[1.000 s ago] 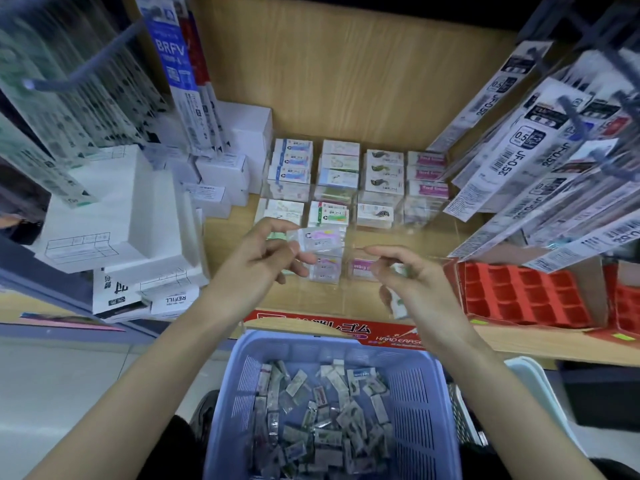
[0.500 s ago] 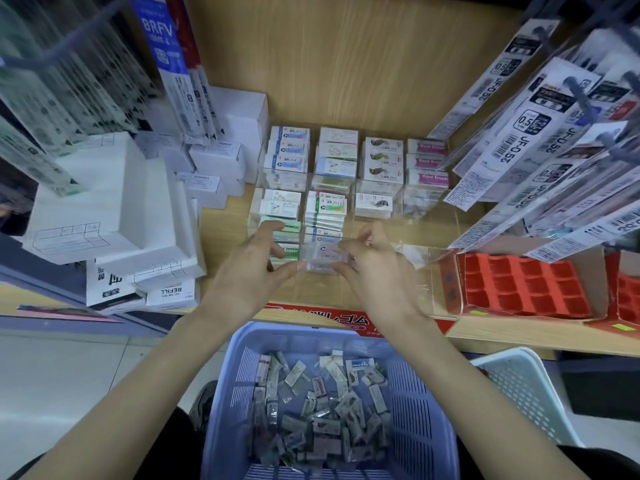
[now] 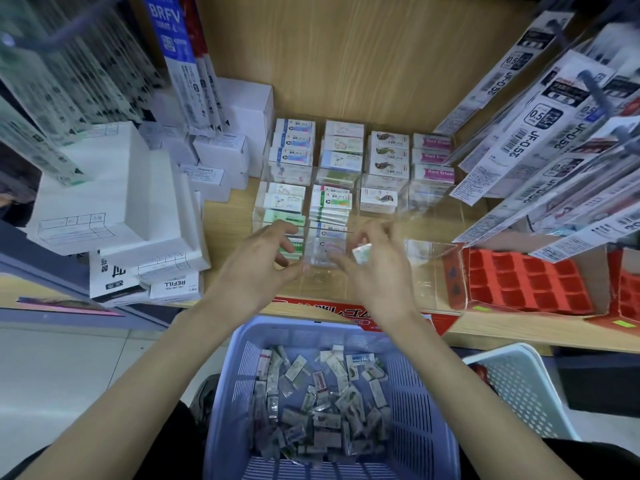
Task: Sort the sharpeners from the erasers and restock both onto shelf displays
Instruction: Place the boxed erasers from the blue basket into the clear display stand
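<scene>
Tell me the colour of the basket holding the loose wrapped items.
The basket is lavender blue; the head view, the only one, shows it plainly.

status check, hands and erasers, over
Left hand open at the clear display. Right hand pinches a wrapped eraser. Nothing seen in the way.

"BRFV" tops a blue hanging pack (image 3: 165, 26) at eleven o'clock. "REFILL", upside down, marks a white box (image 3: 175, 287) at nine. "Hard Eraser" is on pink eraser boxes (image 3: 437, 173) at one. "JF-0.5" and "0.5" are on hanging refill packs (image 3: 533, 133) at two.
</scene>
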A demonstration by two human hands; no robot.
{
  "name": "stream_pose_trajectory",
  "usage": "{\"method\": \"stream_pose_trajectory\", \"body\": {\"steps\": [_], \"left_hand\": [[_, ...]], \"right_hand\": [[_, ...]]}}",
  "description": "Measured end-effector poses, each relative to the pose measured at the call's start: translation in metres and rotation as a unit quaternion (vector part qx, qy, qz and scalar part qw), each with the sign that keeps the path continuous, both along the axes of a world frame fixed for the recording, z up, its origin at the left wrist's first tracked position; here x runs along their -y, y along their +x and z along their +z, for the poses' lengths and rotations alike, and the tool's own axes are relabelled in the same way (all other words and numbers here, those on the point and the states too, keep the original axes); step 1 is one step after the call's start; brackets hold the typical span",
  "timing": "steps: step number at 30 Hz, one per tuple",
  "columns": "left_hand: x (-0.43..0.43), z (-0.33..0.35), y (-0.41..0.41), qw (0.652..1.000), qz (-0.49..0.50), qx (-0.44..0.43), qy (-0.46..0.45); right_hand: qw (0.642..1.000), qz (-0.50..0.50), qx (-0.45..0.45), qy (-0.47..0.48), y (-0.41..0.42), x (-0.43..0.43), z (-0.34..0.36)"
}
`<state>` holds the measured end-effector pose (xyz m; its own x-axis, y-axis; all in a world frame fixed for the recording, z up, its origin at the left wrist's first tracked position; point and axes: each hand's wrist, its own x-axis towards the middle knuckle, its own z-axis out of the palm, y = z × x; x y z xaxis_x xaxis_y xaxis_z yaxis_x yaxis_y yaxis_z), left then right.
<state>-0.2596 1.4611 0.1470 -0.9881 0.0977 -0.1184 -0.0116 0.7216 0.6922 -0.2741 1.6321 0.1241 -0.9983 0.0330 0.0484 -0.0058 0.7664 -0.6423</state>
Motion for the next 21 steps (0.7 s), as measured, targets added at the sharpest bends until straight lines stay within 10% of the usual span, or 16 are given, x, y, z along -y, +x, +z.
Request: {"method": "stream_pose_trajectory", "body": {"steps": [4,8,15,21], "left_hand": [[-0.003,0.016,0.009,0.997,-0.003,-0.009,0.073],[-0.022,0.027,0.024,0.991,-0.053,0.000,0.122],[-0.041,0.027,0.031,0.986,-0.060,-0.003,0.153],[-0.038,0.025,0.029,0.966,-0.012,0.069,0.249]], "right_hand": [[0.838,-0.079,0.171,-0.512,0.015,-0.014,0.039],[0.727,-0.096,0.232,-0.640,0.020,-0.016,0.046],[0.710,-0.063,0.239,-0.660,0.031,-0.010,0.047],[0.769,-0.044,0.168,-0.615,0.031,-0.013,0.043]]}}
